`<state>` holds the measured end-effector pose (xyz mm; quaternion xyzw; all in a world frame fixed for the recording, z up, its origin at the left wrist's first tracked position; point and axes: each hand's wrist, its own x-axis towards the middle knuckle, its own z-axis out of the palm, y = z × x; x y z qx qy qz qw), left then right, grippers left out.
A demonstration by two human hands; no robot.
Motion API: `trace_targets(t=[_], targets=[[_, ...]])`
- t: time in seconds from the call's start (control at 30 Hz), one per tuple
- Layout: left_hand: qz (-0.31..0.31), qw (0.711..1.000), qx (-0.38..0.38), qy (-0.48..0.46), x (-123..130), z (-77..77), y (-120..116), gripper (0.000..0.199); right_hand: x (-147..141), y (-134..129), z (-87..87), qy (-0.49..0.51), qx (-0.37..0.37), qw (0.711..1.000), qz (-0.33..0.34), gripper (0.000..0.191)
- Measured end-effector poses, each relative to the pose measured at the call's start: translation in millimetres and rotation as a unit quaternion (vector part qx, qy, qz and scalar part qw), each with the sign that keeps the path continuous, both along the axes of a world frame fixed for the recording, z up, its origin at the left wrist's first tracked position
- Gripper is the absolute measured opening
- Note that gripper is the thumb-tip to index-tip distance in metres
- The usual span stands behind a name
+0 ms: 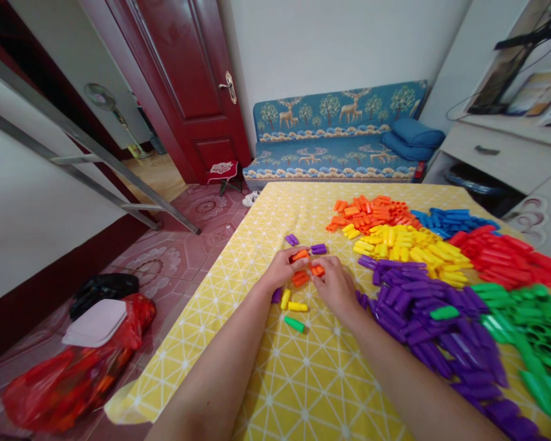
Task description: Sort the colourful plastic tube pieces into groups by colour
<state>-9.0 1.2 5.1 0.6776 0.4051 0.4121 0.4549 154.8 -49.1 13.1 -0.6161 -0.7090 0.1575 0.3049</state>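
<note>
Over the middle of the table, my left hand [282, 267] is closed with an orange plastic tube [300, 255] between its fingers. Close beside it, the fingers of my right hand [335, 285] pinch another orange tube [318, 270]. Just below them lies a further orange piece [300, 279]. Purple pieces rest around the hands, one pair [292, 239] beyond the left and another [318, 249] beyond the right. Nearer to me are a yellow tube [285, 299], a second yellow tube [298, 307] and a green tube [294, 324]. My fingers partly cover the held pieces.
Piles of orange [371, 211], yellow [413, 248], blue [454, 222], red [509, 257], purple [431, 318] and green tubes [532, 331] cover the table's right side. A yellow patterned cloth [202, 324] covers the table. Bags [59, 386] lie on the floor at left.
</note>
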Motion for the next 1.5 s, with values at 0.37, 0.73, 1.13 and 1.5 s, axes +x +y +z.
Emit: trace_targets(t=[0.37,0.73,1.13,1.5], targets=[[-0.007,1.000,-0.006,0.010,0,-2.8,3,0.045,68,93,44.8,0.277,-0.138,0.947,-0.089,0.014],[0.005,1.000,-0.026,0.009,1,0.9,1,0.049,84,142,42.0,0.241,-0.022,0.961,-0.136,0.025],[0.028,0.999,-0.027,-0.023,-2,-3.5,3,0.049,28,23,40.0,-0.232,-0.043,0.964,0.124,0.030],[0.025,0.999,-0.034,-0.019,-2,-4.4,3,0.051,81,-28,66.7,-0.249,-0.009,0.968,0.020,0.014]])
